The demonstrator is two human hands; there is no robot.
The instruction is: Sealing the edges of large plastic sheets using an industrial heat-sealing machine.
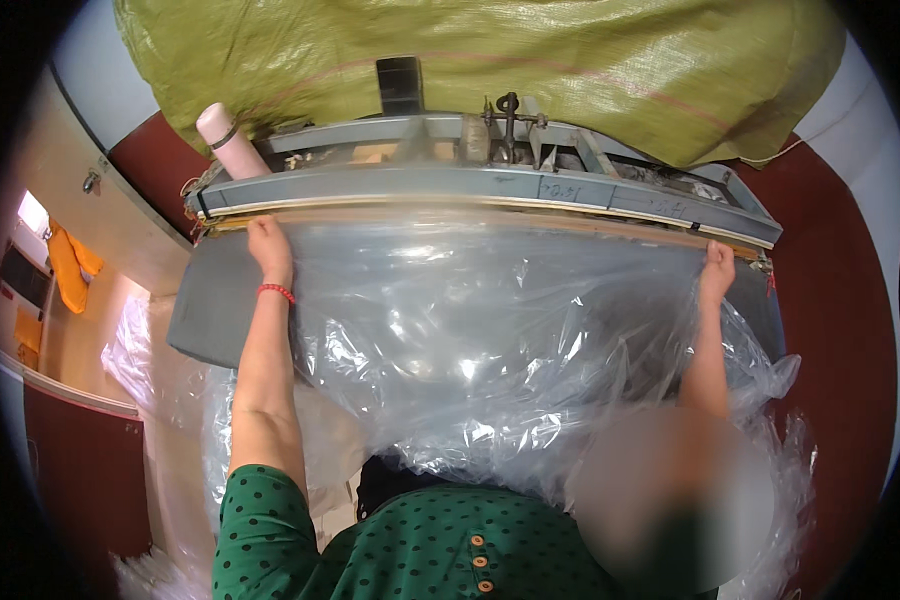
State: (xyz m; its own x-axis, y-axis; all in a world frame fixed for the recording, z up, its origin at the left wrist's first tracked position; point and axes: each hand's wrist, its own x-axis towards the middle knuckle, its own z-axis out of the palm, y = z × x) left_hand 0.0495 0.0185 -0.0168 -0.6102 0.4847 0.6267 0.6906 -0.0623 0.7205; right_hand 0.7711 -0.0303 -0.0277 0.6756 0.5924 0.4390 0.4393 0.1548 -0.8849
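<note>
A wide sheet of clear plastic film point(450, 320) spreads over a dark grey work surface point(215, 300) and hangs in folds toward my body. My left hand point(269, 247) is closed in a pinch at the film's far left corner. At the far right corner, my right hand point(717, 272) pinches the film in the same way. Between them, the film's far edge runs along a brownish strip point(590, 225) at the foot of a long grey metal bar point(370, 188). Both hands are just on the near side of that bar.
Behind the bar, a metal frame holds a pink bottle point(232, 145) and a dark screw clamp point(510, 130). A black phone-like slab point(400, 85) lies on a yellow-green woven sheet point(570, 60). An open door point(100, 170) stands at left. A blurred round patch covers the lower right.
</note>
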